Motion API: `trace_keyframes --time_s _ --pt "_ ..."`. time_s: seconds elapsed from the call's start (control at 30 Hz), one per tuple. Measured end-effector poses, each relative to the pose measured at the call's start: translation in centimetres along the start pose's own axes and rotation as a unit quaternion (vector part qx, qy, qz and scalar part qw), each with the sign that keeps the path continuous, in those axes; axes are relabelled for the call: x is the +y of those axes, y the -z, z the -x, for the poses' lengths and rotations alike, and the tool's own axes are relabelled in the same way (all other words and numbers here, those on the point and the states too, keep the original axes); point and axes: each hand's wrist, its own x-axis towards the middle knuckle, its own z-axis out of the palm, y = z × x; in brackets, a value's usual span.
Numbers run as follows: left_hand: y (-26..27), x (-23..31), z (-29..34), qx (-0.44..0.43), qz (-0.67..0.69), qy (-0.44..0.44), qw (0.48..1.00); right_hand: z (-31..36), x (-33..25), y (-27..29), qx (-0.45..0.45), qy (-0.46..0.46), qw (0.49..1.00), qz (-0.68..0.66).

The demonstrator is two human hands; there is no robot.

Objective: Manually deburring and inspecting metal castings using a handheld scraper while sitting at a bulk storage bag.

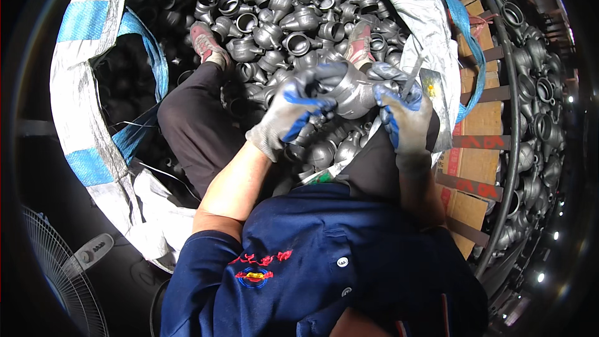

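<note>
A grey metal casting, round-bodied with a wide open mouth, is held up above my lap. My left hand, in a grey glove with blue coating, grips it by its left side. On the other side, my right hand, gloved the same way, is closed around a thin, flat metal tool that points upward. Its fingers are close beside the casting, but whether they touch it I cannot tell. Both hands are slightly blurred, and the tool's exact kind does not show.
Many similar castings fill a large white woven sack around my legs and shoes. Blue sack straps hang at both sides. At right stands a metal-barred crate lined with cardboard, with more castings beyond. A fan is at lower left.
</note>
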Motion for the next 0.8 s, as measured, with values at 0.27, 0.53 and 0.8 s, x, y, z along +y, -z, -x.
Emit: trace_keyframes --time_s 0.27,0.53,0.8 --pt "-0.8 -2.6 -0.7 0.095 0.27 0.111 0.952 -1.3 0.9 1.2 0.004 -0.094 0.985 -0.142" --pt "0.2 -2.1 -0.6 0.16 0.274 0.071 0.946 -2.2 3.9 2.3 0.036 -0.141 0.98 -0.139" --pt "0.6 -1.6 -0.7 0.193 0.234 0.042 0.952 -1.1 3.8 1.2 0.02 -0.174 0.981 -0.083"
